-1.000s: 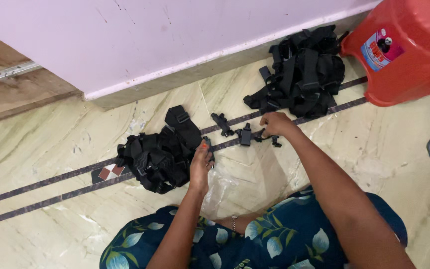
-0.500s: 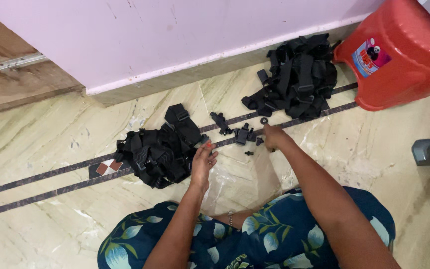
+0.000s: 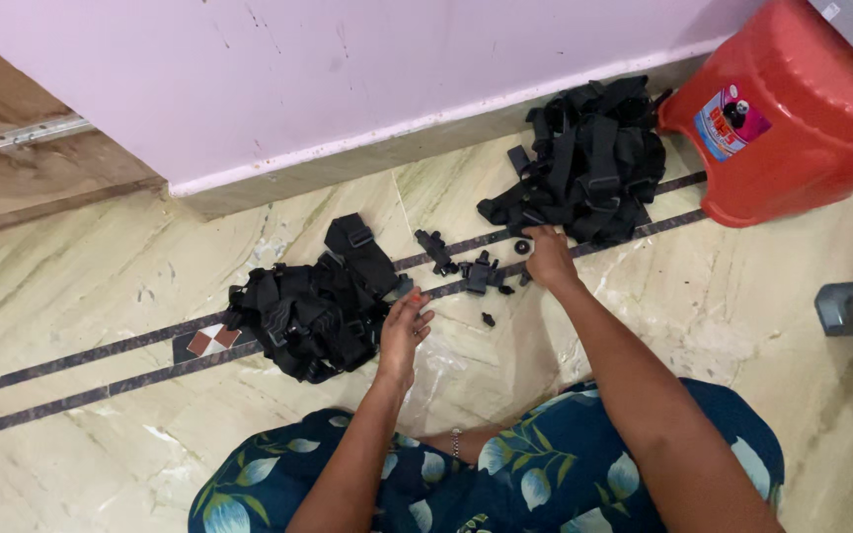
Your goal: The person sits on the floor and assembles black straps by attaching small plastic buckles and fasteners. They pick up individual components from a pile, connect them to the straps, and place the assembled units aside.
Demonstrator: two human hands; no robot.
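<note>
Head view shows two heaps of black straps on the marble floor (image 3: 101,296): the far right pile (image 3: 584,168) beside a red stool (image 3: 792,118), the near left pile (image 3: 308,311). Loose buckles (image 3: 481,271) lie between, seemingly unfinished. Right hand (image 3: 548,255), outstretched, fingers curled down on the small parts; left hand (image 3: 402,331) loosely open, touching the left pile.

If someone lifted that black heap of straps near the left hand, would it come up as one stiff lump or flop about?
The strap heap would probably flop: its bands lie folded and tangled, like soft webbing. It looks light for its bulk, though the plastic fittings threaded on add some weight. Loops may snag, so several straps could rise together. The left hand rests open at its edge.
</note>
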